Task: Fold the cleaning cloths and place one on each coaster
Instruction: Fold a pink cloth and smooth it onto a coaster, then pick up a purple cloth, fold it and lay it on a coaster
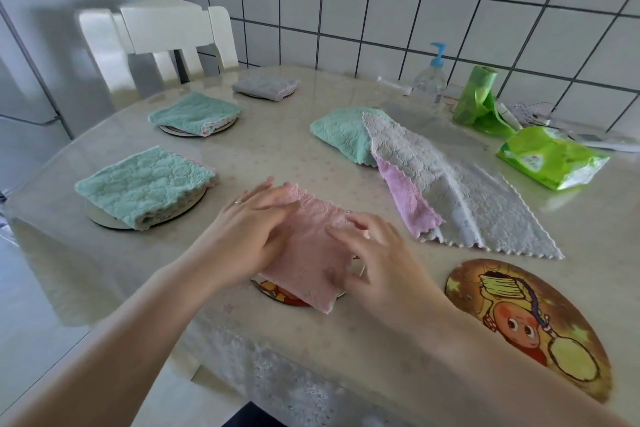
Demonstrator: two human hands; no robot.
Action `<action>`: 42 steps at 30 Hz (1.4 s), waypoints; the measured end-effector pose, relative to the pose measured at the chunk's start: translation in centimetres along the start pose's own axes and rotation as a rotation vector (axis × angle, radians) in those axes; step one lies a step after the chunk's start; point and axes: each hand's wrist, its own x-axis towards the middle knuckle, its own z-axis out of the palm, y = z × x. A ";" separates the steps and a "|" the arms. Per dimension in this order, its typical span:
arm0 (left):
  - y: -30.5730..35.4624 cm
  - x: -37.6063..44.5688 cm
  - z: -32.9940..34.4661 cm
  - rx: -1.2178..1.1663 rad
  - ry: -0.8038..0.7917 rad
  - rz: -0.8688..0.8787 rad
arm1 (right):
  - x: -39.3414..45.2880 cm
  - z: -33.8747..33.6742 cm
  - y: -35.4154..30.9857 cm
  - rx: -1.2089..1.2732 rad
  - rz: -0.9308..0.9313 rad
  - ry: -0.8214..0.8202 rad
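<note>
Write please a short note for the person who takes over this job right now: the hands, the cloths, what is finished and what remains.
Left hand and right hand: both flat, fingers straight, pressing the folded pink cloth onto the near coaster.
Done: two green cloths and a grey cloth lie folded on the three far coasters.
Left: the picture coaster at the right is bare. Unfolded cloths lie heaped behind it; fold one and put it there.

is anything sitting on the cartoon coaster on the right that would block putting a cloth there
Nothing visible does. The cartoon coaster lies bare; the nearest loose cloth, the grey cloth, stops short of it.
</note>
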 end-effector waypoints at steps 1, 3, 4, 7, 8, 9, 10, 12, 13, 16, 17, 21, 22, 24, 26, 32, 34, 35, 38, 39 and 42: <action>0.3 -0.1 0.2 -0.010 -0.059 0.015 | 0.0 0.3 -0.1 -0.030 -0.016 -0.063; 0.6 -0.1 0.7 -0.020 -0.167 -0.014 | -0.1 0.6 -0.3 -0.080 -0.006 -0.165; 0.6 0.1 0.7 -0.002 -0.195 -0.045 | -0.2 0.6 -0.2 -0.082 0.002 -0.190; 1.6 1.6 0.8 0.096 -0.178 -0.065 | -0.5 -0.5 0.5 -0.052 0.019 -0.221; 2.5 2.2 0.8 0.116 -0.167 -0.040 | -0.6 -1.1 1.1 -0.050 0.032 -0.220; 3.5 3.0 1.0 0.124 -0.163 -0.004 | -0.8 -1.8 1.8 -0.057 0.055 -0.217; 4.7 3.7 1.1 0.133 -0.159 0.049 | -1.1 -2.5 2.7 -0.074 0.087 -0.215; 7.3 5.5 1.7 0.156 -0.174 0.190 | -2.0 -4.1 5.1 -0.128 0.151 -0.187; 8.6 6.4 2.1 0.156 -0.192 0.264 | -2.4 -4.9 6.4 -0.153 0.182 -0.160; 11.9 8.9 3.7 0.193 -0.206 0.471 | -3.8 -6.6 10.0 -0.232 0.303 -0.128; 12.7 9.5 4.3 0.245 -0.207 0.526 | -4.3 -7.0 11.0 -0.252 0.335 -0.134; 14.7 11.6 6.6 0.459 -0.249 0.653 | -5.4 -7.6 13.3 -0.234 0.365 -0.093; 14.8 12.1 6.9 0.444 -0.233 0.667 | -5.4 -7.6 13.5 -0.236 0.378 -0.091; 14.6 12.8 7.2 0.396 -0.165 0.698 | -5.2 -7.5 13.8 -0.279 0.394 -0.086; 14.2 13.3 7.1 0.388 -0.092 0.730 | -4.9 -7.4 14.1 -0.311 0.401 -0.045; 11.8 13.1 5.6 0.481 -0.044 0.760 | -4.0 -9.5 13.8 -0.321 0.387 0.135; 10.8 13.2 5.7 0.521 0.023 0.764 | -3.8 -10.5 13.5 -0.286 0.394 0.174; 10.4 13.4 5.5 0.509 0.042 0.734 | -3.6 -10.9 13.5 -0.273 0.395 0.183; 9.7 14.3 3.5 0.317 0.137 0.585 | -3.1 -12.0 13.5 -0.274 0.389 0.197; 9.6 14.7 2.5 0.259 0.176 0.540 | -3.0 -12.4 13.5 -0.283 0.379 0.199; 9.4 15.8 -0.5 0.129 0.289 0.403 | -2.4 -14.1 13.2 -0.312 0.330 0.222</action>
